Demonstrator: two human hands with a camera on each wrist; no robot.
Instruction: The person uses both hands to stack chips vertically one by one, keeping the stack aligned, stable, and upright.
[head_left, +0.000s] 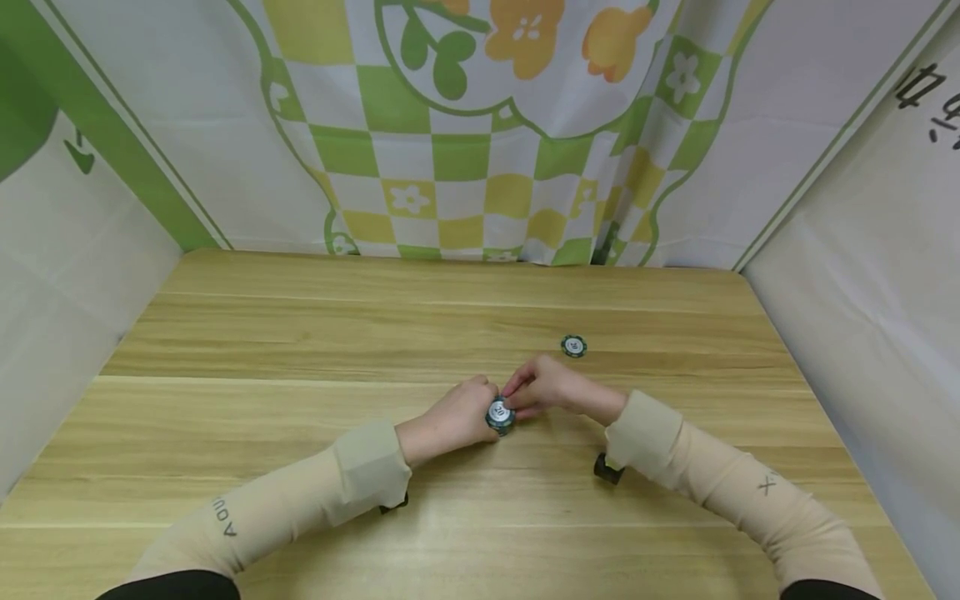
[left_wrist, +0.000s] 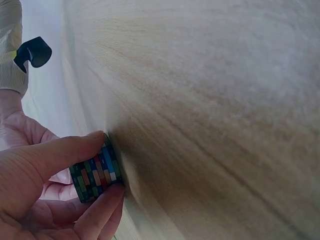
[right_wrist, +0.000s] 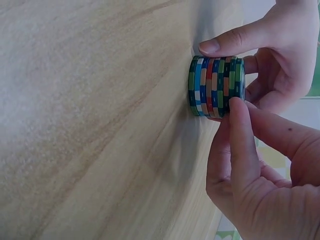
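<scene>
A short stack of poker chips [head_left: 499, 412] stands on the wooden table, its top chip white-centred with the number 20. My left hand [head_left: 453, 418] grips the stack from the left side, thumb and fingers around its edge. From the right, my right hand [head_left: 553, 388] pinches at the upper chips of the stack. Green, blue, red and white striped edges of the chips [right_wrist: 215, 85] show in the right wrist view. In the left wrist view, the thumb and fingers cover part of the stack [left_wrist: 97, 172]. Which chips the right fingers hold cannot be told exactly.
A single dark green chip [head_left: 573, 346] with a white centre lies flat on the table [head_left: 300, 333], beyond the right hand. Behind the table hangs a checked green and yellow curtain [head_left: 461, 158]. White cloth walls stand at both sides.
</scene>
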